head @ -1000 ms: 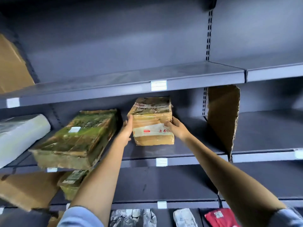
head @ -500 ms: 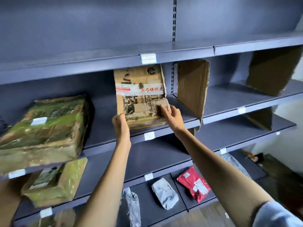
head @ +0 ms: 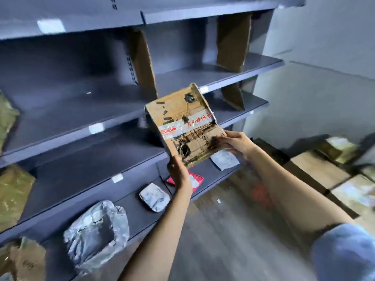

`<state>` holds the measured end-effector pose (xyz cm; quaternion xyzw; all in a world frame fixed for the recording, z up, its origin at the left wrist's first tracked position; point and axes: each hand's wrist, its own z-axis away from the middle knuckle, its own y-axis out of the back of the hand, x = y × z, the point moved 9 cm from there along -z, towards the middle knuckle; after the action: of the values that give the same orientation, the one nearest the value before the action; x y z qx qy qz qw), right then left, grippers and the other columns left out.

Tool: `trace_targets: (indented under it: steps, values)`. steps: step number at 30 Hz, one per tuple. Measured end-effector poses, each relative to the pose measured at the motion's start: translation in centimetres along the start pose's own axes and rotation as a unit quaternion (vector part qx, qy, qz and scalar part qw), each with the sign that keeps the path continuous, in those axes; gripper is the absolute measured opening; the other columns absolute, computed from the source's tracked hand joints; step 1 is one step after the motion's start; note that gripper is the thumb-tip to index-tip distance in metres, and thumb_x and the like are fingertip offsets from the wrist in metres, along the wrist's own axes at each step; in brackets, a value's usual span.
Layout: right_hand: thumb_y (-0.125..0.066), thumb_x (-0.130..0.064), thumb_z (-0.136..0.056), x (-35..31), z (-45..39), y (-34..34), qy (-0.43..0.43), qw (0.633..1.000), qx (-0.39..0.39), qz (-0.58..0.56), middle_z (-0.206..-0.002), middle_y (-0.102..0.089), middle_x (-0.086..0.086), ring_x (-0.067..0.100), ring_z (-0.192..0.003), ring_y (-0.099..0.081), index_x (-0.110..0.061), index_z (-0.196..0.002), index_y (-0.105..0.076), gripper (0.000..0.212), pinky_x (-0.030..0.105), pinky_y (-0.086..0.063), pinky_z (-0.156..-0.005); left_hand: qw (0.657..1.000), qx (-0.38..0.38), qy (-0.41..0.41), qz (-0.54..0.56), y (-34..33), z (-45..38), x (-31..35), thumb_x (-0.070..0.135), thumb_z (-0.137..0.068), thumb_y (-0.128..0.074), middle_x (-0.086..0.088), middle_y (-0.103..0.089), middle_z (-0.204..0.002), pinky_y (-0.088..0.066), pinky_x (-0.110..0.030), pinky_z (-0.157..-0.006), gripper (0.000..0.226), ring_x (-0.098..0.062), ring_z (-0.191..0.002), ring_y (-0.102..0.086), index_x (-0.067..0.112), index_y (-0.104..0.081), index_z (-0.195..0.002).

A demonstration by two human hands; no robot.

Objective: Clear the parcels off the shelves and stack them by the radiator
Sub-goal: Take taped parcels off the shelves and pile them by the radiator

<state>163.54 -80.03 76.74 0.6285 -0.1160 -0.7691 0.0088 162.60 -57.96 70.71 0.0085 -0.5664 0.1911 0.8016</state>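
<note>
A worn brown cardboard parcel [head: 182, 122] with clear tape and red print hangs in the air in front of the grey shelves [head: 71, 116]. My left hand [head: 179, 173] grips its lower left corner and my right hand [head: 233, 141] grips its lower right edge. The parcel is tilted, its top leaning away from me. On the lowest shelf lie grey plastic mailers [head: 95, 226], [head: 155, 196], [head: 224, 160] and a red mailer [head: 194, 179]. Green-wrapped parcels [head: 12, 195] show at the far left edge.
Upright cardboard dividers [head: 144, 63], [head: 232, 39] stand on the middle shelves. A stack of cardboard boxes [head: 318, 171] lies on the floor at the right, against the pale wall [head: 324, 57]. Wooden floor [head: 233, 230] runs between the shelves and the boxes.
The parcel has come off the middle shelf and now hangs clear of it, lower and to the right. My view has swung right, bringing the floor boxes into sight.
</note>
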Motion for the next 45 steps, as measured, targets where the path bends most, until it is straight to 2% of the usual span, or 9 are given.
trace_targets:
  steps: [5, 14, 17, 21, 25, 33, 36, 40, 45]
  values:
    - [-0.063, -0.015, -0.088, 8.6, 11.0, 19.0, -0.072, 0.983, 0.165, -0.044, -0.066, -0.069, -0.015, -0.001, -0.057, -0.06, -0.013, -0.12, -0.064, 0.032, 0.013, -0.046, -0.054, 0.986, -0.115, 0.083, -0.089, -14.9, 9.2, -11.0, 0.032, -0.096, -0.043, -0.024, -0.057, -0.124, -0.047, -0.045, -0.092, 0.041, -0.038, -0.115, -0.054, 0.0, -0.062, -0.114]
    - [-0.06, -0.016, -0.091, 22.7, 28.3, 40.3, -0.208, 0.889, 0.394, -0.108, -0.094, -0.063, 0.01, 0.015, -0.07, -0.057, -0.001, -0.124, -0.059, 0.036, 0.028, -0.051, -0.063, 0.854, -0.387, 0.186, -0.295, -34.5, 25.1, -27.3, 0.043, -0.096, -0.04, -0.013, -0.052, -0.132, -0.046, -0.047, -0.1, 0.048, -0.029, -0.118, -0.052, 0.007, -0.056, -0.124]
    - [-0.055, -0.019, -0.094, 27.8, 30.9, 44.4, -0.285, 0.862, 0.406, -0.108, -0.102, -0.06, 0.008, 0.016, -0.077, -0.057, -0.005, -0.125, -0.058, 0.033, 0.021, -0.051, -0.05, 0.792, -0.444, 0.212, -0.361, -39.6, 27.8, -32.9, 0.045, -0.096, -0.041, -0.013, -0.055, -0.126, -0.046, -0.049, -0.1, 0.045, -0.029, -0.113, -0.054, 0.008, -0.059, -0.114]
    - [-0.052, -0.027, -0.095, 34.7, 32.0, 49.4, -0.396, 0.826, 0.372, -0.151, -0.107, -0.056, 0.004, 0.022, -0.101, -0.051, -0.016, -0.12, -0.057, 0.027, 0.033, -0.045, -0.063, 0.714, -0.502, 0.227, -0.433, -46.6, 29.4, -39.7, 0.064, -0.087, -0.043, -0.006, -0.054, -0.111, -0.042, -0.049, -0.103, 0.051, -0.027, -0.107, -0.053, 0.017, -0.06, -0.093]
    - [-0.052, -0.024, -0.095, 39.3, 31.7, 55.2, -0.428, 0.783, 0.422, -0.162, -0.109, -0.055, 0.007, 0.022, -0.1, -0.048, -0.012, -0.118, -0.057, 0.026, 0.034, -0.045, -0.07, 0.649, -0.532, 0.239, -0.489, -53.7, 30.3, -45.6, 0.068, -0.086, -0.038, -0.008, -0.057, -0.129, -0.04, -0.048, -0.105, 0.069, -0.031, -0.122, -0.05, 0.014, -0.058, -0.123]
    - [-0.043, -0.014, -0.096, 49.3, 33.5, 62.9, -0.512, 0.693, 0.483, -0.157, -0.108, -0.058, 0.011, 0.019, -0.076, -0.053, -0.006, -0.131, -0.05, 0.037, 0.029, -0.048, -0.059, 0.495, -0.56, 0.306, -0.589, -59.9, 34.2, -56.3, 0.018, -0.093, -0.053, -0.004, -0.049, -0.13, -0.039, -0.035, -0.09, 0.042, -0.023, -0.119, -0.045, 0.017, -0.049, -0.135]
    - [-0.043, -0.013, -0.095, 54.8, 33.2, 65.1, -0.541, 0.665, 0.468, -0.212, -0.112, -0.056, 0.011, 0.018, -0.066, -0.054, -0.014, -0.13, -0.046, 0.035, 0.039, -0.049, -0.066, 0.494, -0.544, 0.327, -0.595, -61.7, 34.7, -60.9, 0.011, -0.094, -0.05, -0.004, -0.053, -0.128, -0.037, -0.032, -0.084, 0.033, -0.021, -0.11, -0.048, 0.019, -0.053, -0.126]
    - [-0.043, -0.002, -0.091, 61.5, 29.8, 70.5, -0.532, 0.671, 0.468, -0.219, -0.103, -0.055, 0.01, 0.021, -0.071, -0.054, -0.007, -0.125, -0.049, 0.036, 0.017, -0.042, -0.044, 0.535, -0.497, 0.282, -0.623, -67.4, 33.1, -66.9, 0.009, -0.094, -0.048, -0.006, -0.058, -0.124, -0.038, -0.032, -0.08, 0.038, -0.021, -0.103, -0.051, 0.017, -0.054, -0.13]
    - [-0.041, -0.008, -0.094, 68.6, 24.2, 75.7, -0.492, 0.693, 0.462, -0.254, -0.122, -0.056, 0.015, 0.023, -0.095, -0.053, -0.011, -0.133, -0.04, 0.04, 0.028, -0.042, -0.073, 0.559, -0.491, 0.189, -0.641, -74.6, 31.0, -73.3, 0.008, -0.097, -0.041, -0.014, -0.056, -0.125, -0.04, -0.03, -0.084, 0.032, -0.027, -0.11, -0.053, 0.011, -0.053, -0.127]
